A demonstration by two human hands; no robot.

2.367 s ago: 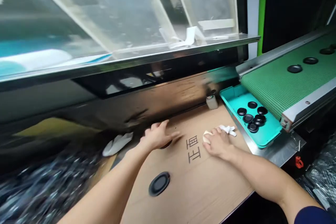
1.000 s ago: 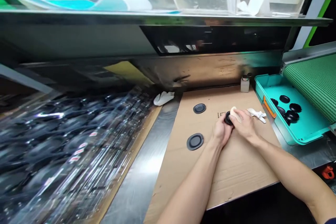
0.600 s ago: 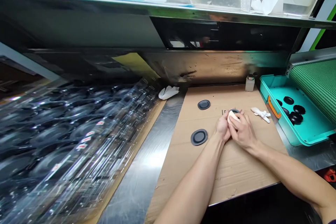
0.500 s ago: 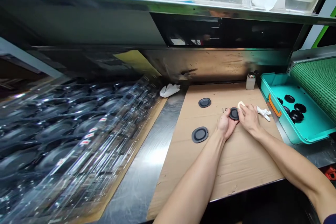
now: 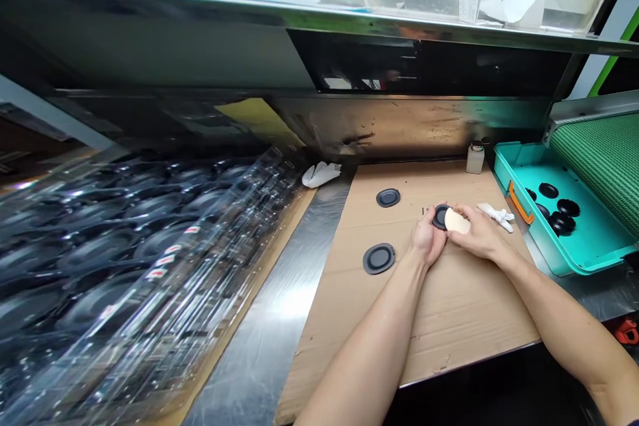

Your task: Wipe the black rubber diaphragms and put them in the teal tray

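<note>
My left hand (image 5: 428,237) grips a small black oval part (image 5: 440,217) with a raised ring, its face turned up. In my right hand (image 5: 478,233) is a cream-coloured flat pad (image 5: 456,221), like a sponge, pinched by its edge. The pad overlaps the right side of the black part. Two similar parts lie on the cardboard to the left: a smaller-looking far oval part (image 5: 388,198) and a near oval part (image 5: 379,258). A crumpled white cloth or tissue (image 5: 496,215) rests just beyond my right hand.
Cardboard (image 5: 339,339) covers the metal table (image 5: 269,319). Stacked clear trays (image 5: 164,259) with black parts fill the left. A small bottle (image 5: 475,158) stands at the back. To the right are a teal bin (image 5: 594,226) holding black parts and a green conveyor belt (image 5: 604,146).
My right hand has turned and shifted slightly right, so the pad's broad face now shows over the black part. My left hand has moved slightly left with the part.
</note>
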